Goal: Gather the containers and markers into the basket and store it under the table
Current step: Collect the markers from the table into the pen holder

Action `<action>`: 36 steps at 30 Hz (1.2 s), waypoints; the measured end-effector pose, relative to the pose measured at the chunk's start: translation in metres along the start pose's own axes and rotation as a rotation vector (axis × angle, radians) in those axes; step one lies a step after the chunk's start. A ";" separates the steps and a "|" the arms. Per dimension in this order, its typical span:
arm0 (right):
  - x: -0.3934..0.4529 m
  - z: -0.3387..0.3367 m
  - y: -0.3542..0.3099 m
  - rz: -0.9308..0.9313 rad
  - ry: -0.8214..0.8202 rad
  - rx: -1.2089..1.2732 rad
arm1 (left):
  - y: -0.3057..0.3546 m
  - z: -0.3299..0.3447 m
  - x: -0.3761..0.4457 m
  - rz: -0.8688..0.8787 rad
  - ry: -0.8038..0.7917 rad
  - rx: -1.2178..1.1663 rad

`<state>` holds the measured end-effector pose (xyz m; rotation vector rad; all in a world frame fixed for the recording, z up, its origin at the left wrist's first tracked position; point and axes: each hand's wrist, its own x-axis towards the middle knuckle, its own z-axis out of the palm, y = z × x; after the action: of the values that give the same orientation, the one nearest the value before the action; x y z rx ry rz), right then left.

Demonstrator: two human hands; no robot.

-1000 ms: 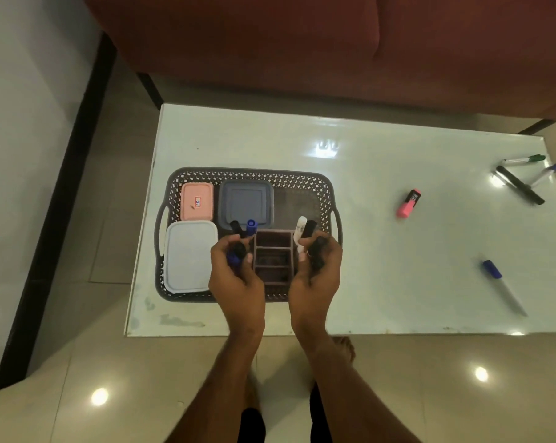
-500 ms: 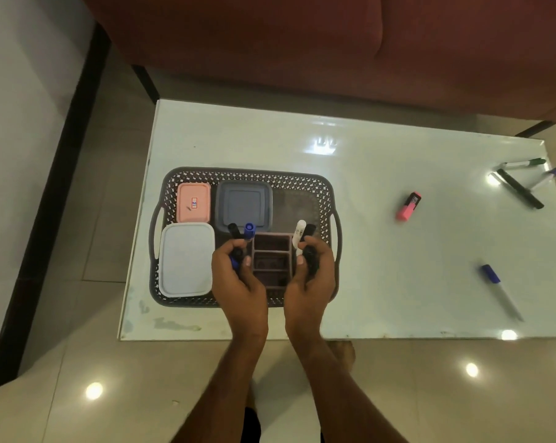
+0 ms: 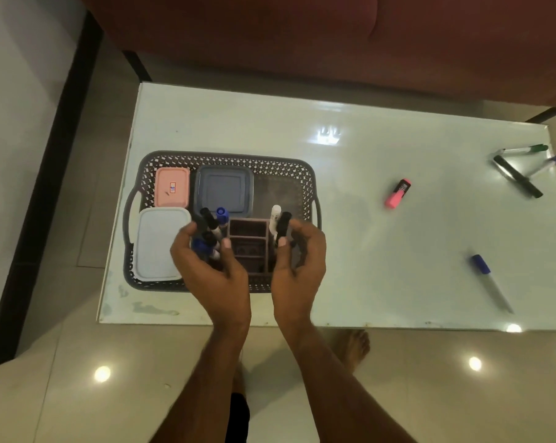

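We see the left hand (image 3: 212,266) curled around a bunch of black and blue markers (image 3: 210,231) and the right hand (image 3: 297,263) pinching a white marker (image 3: 274,217) and a black marker (image 3: 283,223), both over the divided organizer (image 3: 248,243) inside the basket (image 3: 225,159). Three lidded containers (image 3: 224,190) sit in the basket's left part; a pink highlighter (image 3: 397,193) and loose markers (image 3: 517,175) lie on the table (image 3: 398,266) well to the right.

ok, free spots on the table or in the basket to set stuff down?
Bare: table between basket and pink highlighter; far strip by the sofa; basket floor right of dark grey container. Crowded: basket's left and near side, far-right marker cluster.
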<state>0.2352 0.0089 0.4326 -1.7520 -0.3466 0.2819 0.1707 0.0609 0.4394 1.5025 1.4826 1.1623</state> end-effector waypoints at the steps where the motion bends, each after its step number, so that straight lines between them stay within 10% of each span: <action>1: 0.004 -0.005 -0.001 -0.007 -0.004 0.006 | 0.004 0.002 -0.001 0.033 0.037 0.020; 8: 0.045 -0.060 -0.007 -0.076 0.035 0.018 | 0.052 0.049 -0.023 0.275 0.103 0.008; 26: 0.190 -0.321 0.089 0.011 0.294 -0.424 | 0.120 0.289 -0.214 0.409 -0.546 0.100; 36: 0.181 -0.382 0.150 0.204 -0.007 -0.924 | 0.118 0.392 -0.261 0.523 -0.809 0.251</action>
<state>0.5566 -0.2959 0.3641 -2.7051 -0.3233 0.2949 0.5958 -0.1683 0.3870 2.2576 0.7088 0.4924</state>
